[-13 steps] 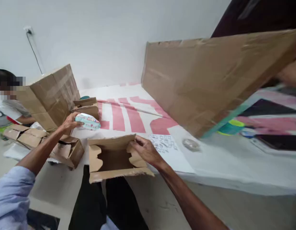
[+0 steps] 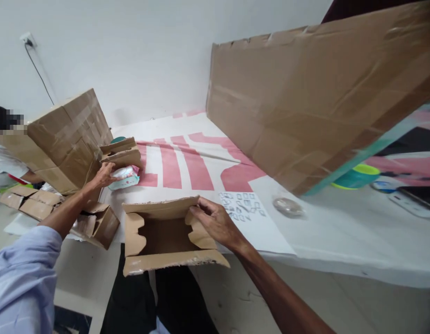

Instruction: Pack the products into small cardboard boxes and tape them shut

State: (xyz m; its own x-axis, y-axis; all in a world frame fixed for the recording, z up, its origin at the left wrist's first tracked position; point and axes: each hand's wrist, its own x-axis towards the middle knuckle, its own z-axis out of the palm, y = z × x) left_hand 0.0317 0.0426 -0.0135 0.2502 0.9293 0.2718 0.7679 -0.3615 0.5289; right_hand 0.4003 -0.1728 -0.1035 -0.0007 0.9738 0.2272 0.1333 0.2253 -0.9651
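Observation:
A soft pack with a light teal side and pinkish top (image 2: 126, 180), perhaps wipes or tissues, rests on the table at the left. My left hand (image 2: 104, 175) is at its left end, thumb and fingers apart; the thumb seems to touch it still. In front of my body is an open cardboard box (image 2: 168, 235), its flaps folded out and its dark inside showing nothing. With thumb and fingers, my right hand (image 2: 215, 220) grips that box at its far right corner.
A smaller open carton (image 2: 122, 153) stands behind the pack, beside a tall cardboard partition (image 2: 67, 134). More cartons (image 2: 100, 225) lie at lower left. A large cardboard panel (image 2: 305, 102) rises at right. A marked paper sheet (image 2: 260, 234) and tape roll (image 2: 289, 207) lie on the table.
The pack has come down from my left hand's hold onto the table and turned slightly. My left fingers have loosened. My right hand keeps its grip on the box.

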